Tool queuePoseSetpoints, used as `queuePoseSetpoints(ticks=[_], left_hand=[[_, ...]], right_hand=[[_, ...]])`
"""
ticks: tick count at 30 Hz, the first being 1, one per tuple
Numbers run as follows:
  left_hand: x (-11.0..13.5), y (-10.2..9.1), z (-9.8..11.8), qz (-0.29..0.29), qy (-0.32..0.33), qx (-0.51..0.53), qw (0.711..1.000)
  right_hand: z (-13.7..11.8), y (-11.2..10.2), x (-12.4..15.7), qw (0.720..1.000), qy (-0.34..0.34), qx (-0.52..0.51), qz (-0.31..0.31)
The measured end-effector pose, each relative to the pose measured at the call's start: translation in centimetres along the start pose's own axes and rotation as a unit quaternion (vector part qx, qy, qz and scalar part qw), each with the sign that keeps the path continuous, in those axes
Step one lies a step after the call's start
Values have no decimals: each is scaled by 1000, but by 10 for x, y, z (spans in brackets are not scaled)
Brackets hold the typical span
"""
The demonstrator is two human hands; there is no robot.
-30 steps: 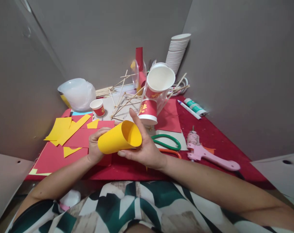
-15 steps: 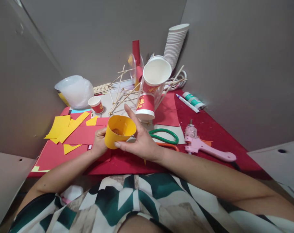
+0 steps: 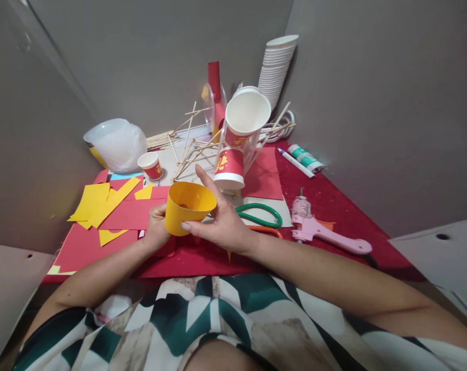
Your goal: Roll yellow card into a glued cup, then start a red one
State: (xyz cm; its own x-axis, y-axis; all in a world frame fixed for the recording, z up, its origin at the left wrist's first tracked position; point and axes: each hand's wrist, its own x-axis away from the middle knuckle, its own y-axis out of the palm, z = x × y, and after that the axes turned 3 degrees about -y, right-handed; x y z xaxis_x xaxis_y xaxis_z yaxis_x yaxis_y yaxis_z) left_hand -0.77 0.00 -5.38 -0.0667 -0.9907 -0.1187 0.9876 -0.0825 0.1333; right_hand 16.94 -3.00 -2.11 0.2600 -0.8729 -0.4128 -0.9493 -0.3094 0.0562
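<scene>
Both my hands hold a yellow paper tube (image 3: 187,208) rolled into a cone-like cup, its open mouth facing up toward me. My left hand (image 3: 156,229) grips its lower left side from behind with curled fingers. My right hand (image 3: 220,224) wraps its right side, thumb across the front and index finger raised along the rim. The tube hangs just above the red paper sheets (image 3: 125,216) on the table.
Yellow paper scraps (image 3: 98,206) lie at left. Behind stand red paper cups on a stick frame (image 3: 233,149), a small cup (image 3: 151,166), a white cup stack (image 3: 275,69) and a plastic bag (image 3: 115,144). Green scissors (image 3: 262,216), a pink glue gun (image 3: 326,234) and a glue tube (image 3: 305,158) lie at right.
The yellow tube has turned from lying sideways to mouth-up, and both hands have shifted slightly left and lower with it.
</scene>
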Motion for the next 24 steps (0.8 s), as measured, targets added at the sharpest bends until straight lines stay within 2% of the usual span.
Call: queuePoseSetpoints(ticks=[11,18,24], left_hand=[[1,-1,-5,35,-3,25,999],[1,0,-1,48,-7,29,998],[3,6,-1,60,-1,63,996]], right_hand=[[16,7,-5,1000,15,-7,-16],[12,10,-5,999,19,30,-21],[13,12,-6,998,36,51,-2]])
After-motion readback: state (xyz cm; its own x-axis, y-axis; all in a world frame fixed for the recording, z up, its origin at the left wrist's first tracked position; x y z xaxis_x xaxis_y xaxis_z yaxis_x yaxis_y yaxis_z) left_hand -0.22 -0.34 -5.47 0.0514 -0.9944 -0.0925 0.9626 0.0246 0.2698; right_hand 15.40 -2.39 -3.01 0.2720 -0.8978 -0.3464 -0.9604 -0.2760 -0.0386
